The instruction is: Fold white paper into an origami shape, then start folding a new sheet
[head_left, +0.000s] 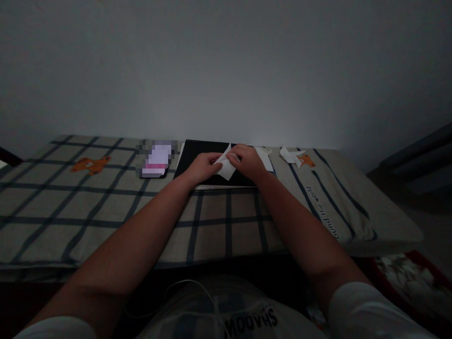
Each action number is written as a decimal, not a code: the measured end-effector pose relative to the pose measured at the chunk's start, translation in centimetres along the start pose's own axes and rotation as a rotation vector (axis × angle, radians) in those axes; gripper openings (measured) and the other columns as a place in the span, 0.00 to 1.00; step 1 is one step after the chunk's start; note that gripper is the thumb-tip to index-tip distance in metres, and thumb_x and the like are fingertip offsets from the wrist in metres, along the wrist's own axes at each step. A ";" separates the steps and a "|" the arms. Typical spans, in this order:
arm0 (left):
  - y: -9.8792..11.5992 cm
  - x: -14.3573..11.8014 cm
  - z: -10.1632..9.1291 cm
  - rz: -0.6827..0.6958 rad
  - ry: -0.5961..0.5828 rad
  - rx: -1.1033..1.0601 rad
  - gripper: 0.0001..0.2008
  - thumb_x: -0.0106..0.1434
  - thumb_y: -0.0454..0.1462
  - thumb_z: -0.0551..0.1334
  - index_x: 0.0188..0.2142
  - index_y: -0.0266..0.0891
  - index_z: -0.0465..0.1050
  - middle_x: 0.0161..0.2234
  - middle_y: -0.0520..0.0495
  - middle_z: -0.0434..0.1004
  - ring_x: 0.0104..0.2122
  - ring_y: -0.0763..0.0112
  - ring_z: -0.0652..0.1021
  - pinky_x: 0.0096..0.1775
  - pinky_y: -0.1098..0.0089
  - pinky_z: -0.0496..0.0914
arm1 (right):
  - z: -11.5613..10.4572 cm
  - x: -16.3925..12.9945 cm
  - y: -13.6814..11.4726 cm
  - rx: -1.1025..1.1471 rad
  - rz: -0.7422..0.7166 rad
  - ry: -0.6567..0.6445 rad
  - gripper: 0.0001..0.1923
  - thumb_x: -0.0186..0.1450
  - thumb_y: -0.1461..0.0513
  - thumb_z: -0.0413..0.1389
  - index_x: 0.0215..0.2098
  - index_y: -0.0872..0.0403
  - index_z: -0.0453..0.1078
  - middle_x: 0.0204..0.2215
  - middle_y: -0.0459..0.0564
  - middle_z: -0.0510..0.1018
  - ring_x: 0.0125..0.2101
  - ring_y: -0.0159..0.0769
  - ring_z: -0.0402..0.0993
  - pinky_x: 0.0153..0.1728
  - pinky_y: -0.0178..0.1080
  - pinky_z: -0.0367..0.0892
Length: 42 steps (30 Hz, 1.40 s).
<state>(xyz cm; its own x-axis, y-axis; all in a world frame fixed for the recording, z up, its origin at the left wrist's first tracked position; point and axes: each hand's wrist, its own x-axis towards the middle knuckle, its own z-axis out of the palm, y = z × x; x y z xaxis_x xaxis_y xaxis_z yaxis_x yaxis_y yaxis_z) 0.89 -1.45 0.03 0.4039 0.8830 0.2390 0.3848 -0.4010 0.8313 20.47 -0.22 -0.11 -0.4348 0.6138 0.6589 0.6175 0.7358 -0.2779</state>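
Between my two hands is a folded piece of white paper (228, 173), with one point sticking up and another pointing down toward me. My left hand (205, 167) pinches its left side between thumb and fingers. On the right side, the fingers of my right hand (246, 160) are closed on the same paper near its middle fold. Both hands are just above a black-covered spiral notebook (190, 157), whose white page edges show at the front. More white paper (265, 157) lies beside my right hand, partly hidden by it.
A phone (157, 160) with a lit, blurred screen lies left of the notebook. Crumpled or folded white paper (291, 155) rests to the right. A checked cloth (226, 216) covers the table, which meets a plain wall (226, 70). A white cable (190, 281) hangs near my lap.
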 end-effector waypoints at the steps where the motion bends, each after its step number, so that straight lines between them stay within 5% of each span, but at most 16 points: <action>1: -0.1 0.0 0.0 0.002 0.000 0.002 0.23 0.54 0.35 0.60 0.50 0.33 0.78 0.44 0.45 0.82 0.42 0.61 0.79 0.45 0.66 0.71 | 0.0 0.0 -0.1 0.009 0.014 0.008 0.10 0.67 0.62 0.54 0.32 0.57 0.76 0.33 0.54 0.79 0.36 0.39 0.73 0.41 0.40 0.66; 15: -0.7 0.1 0.0 0.025 -0.029 0.030 0.21 0.56 0.39 0.59 0.46 0.34 0.80 0.39 0.45 0.82 0.36 0.64 0.78 0.37 0.68 0.70 | 0.0 0.3 -0.7 0.076 0.293 0.011 0.07 0.62 0.62 0.59 0.32 0.57 0.78 0.32 0.53 0.81 0.33 0.38 0.75 0.37 0.39 0.67; 22: -0.4 0.0 0.1 0.035 0.007 0.055 0.24 0.62 0.49 0.59 0.48 0.34 0.79 0.41 0.44 0.83 0.38 0.63 0.78 0.39 0.69 0.70 | -0.4 0.5 -1.1 0.029 0.298 0.008 0.08 0.62 0.62 0.59 0.33 0.58 0.79 0.33 0.54 0.82 0.35 0.39 0.76 0.39 0.40 0.67; 42: -0.3 0.0 0.0 -0.030 0.008 0.023 0.20 0.61 0.46 0.60 0.43 0.34 0.80 0.35 0.45 0.83 0.33 0.67 0.77 0.32 0.71 0.67 | -0.1 0.3 -0.5 0.270 0.412 0.004 0.08 0.61 0.62 0.60 0.35 0.56 0.81 0.33 0.52 0.83 0.32 0.36 0.76 0.35 0.39 0.69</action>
<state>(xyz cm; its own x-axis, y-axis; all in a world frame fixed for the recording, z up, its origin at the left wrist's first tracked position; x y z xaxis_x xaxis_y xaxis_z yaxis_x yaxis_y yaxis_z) 0.77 -1.34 -0.21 0.3855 0.8965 0.2182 0.4159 -0.3799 0.8262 20.10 -0.41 0.29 -0.1871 0.8689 0.4582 0.5451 0.4799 -0.6874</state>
